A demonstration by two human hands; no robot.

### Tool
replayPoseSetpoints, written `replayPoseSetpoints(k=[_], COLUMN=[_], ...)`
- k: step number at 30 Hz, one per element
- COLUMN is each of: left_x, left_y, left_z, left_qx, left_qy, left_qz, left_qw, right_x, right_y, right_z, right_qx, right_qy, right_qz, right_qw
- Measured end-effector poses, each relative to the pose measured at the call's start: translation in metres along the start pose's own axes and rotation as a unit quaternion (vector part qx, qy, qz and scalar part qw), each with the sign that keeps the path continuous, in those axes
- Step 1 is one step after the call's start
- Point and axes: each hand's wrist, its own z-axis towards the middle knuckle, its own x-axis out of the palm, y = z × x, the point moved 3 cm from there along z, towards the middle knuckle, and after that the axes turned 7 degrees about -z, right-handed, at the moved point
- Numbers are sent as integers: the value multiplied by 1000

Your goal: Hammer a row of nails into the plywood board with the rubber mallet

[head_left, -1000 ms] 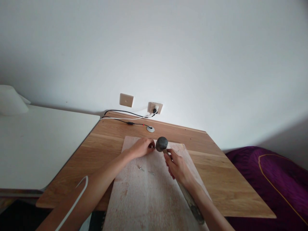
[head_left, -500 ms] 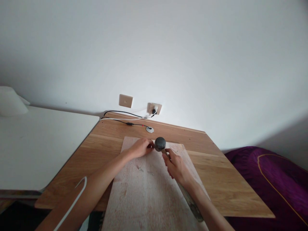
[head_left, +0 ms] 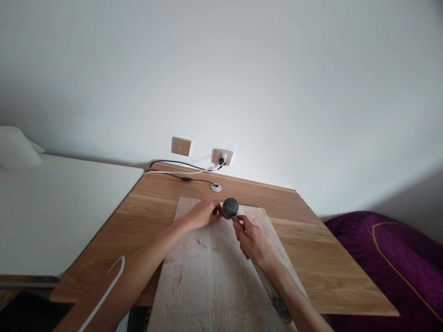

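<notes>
My right hand [head_left: 252, 240] grips the wooden handle of a hammer [head_left: 230, 208] close below its dark round head. The head hovers at the far end of a pale plywood board [head_left: 214, 281]. My left hand [head_left: 202, 213] rests on the board just left of the head, its fingertips pinched on a small nail that I can barely see. Two loose nails [head_left: 200, 242] lie on the board between my forearms.
The board lies on a wooden desk [head_left: 152, 212] against a white wall. Black and white cables [head_left: 180, 171] run to a wall socket [head_left: 222, 157]. A white table [head_left: 51, 207] stands on the left, a purple bedspread [head_left: 387, 258] on the right.
The hammer head has shifted slightly left and down toward my left fingertips. Both hands stay in nearly the same place.
</notes>
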Motion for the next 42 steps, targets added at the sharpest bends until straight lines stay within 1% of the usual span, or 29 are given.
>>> replayPoseSetpoints(k=[3,7,11,15,19,24,26,28,31,33,35,37,39,42], left_x=[1,1,0,0,0,1,2,3,2,1,0,0,0,1], left_y=[1,1,0,-1,0,2,4,6,7,8,7,6,4,4], left_z=[0,0,0,0,0,0,0,0,1,2,2,1,0,0], left_qx=[-10,-5,3,5,6,17,5,-8,-5,-3,-3,2,11,18], left_qy=[2,6,5,10,9,13,8,6,-7,-22,-29,-26,-22,-16], left_qz=[5,11,27,24,24,17,7,-7,-29,-39,-41,-36,-24,-9], left_qw=[1000,1000,1000,1000,1000,1000,1000,1000,1000,999,999,999,999,1000], right_x=[-2,-2,-3,-2,-2,-2,-3,-4,-4,-3,-1,2,4,3], right_y=[1,2,2,2,1,1,1,2,2,3,3,2,2,2], right_z=[0,-3,-6,-5,-5,-3,-3,-2,-2,-1,1,3,3,1], right_qx=[1,11,1,-1,-2,13,17,17,17,18,22,24,22,18], right_qy=[-15,10,-8,-3,-4,23,11,-14,-30,-28,-10,13,20,-12], right_qz=[10,15,20,1,21,24,46,73,99,104,101,91,78,76], right_qw=[1000,1000,1000,1000,1000,999,999,997,994,994,995,996,996,997])
